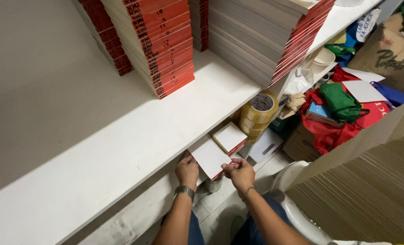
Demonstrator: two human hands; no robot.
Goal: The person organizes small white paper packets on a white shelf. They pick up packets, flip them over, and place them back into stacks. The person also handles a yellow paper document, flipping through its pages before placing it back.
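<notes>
white box [209, 157] | pinched by left hand [187, 170] and right hand [239, 173] grips | shelf edge [134, 149] above, tape rolls [257, 113] beside

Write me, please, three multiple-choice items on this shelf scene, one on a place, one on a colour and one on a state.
1. Where are the rolls of tape?
A. On top of the white shelf
B. Below the white shelf, right of the small boxes
C. On the plastic chair

2. What colour are the edges of the flat boxes stacked on the white shelf?
A. Red
B. Blue
C. Green

3. How is the white flat box held?
A. By the left hand alone
B. By neither hand
C. Between both hands, tilted

Answers: 1 B, the yellowish rolls sit stacked under the shelf edge beside a second small box. 2 A, the stacked sides show red. 3 C, the left hand and the right hand each grip a side of it.
</notes>
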